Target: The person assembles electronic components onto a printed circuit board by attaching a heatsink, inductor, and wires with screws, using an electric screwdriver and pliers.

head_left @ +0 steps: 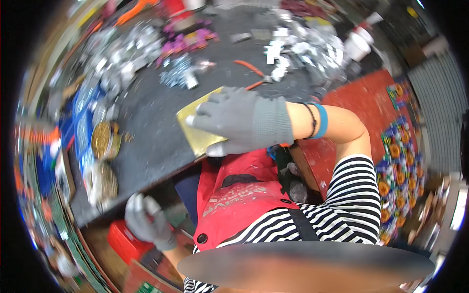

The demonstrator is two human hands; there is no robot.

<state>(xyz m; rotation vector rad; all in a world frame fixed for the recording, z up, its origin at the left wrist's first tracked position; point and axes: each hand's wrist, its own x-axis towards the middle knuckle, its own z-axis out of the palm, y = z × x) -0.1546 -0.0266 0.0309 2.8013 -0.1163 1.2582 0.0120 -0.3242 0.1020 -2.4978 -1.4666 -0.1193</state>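
My right hand (229, 119), in a grey glove, reaches across the near edge of the dark tabletop. It grips a flat yellow square piece (195, 129), fingers over its top and thumb at its near side. Whether it is a sheet or a thin pad I cannot tell. My left hand (149, 222), also gloved in grey, is below the table edge at the lower left. Its fingers are loosely bent and apart, slightly blurred, with nothing visible in them. Just beneath it is a red plastic container (124, 244). Orange-handled pliers (261, 78) lie beyond my right hand.
Silvery small parts lie heaped at the far left (124, 53) and far right (312, 46). Between them are purple pieces (183, 44) and small bluish parts (177, 71). A round tin (105, 139) stands at left, a white cup (357, 46) at right. A red board (351, 107) adjoins the table.
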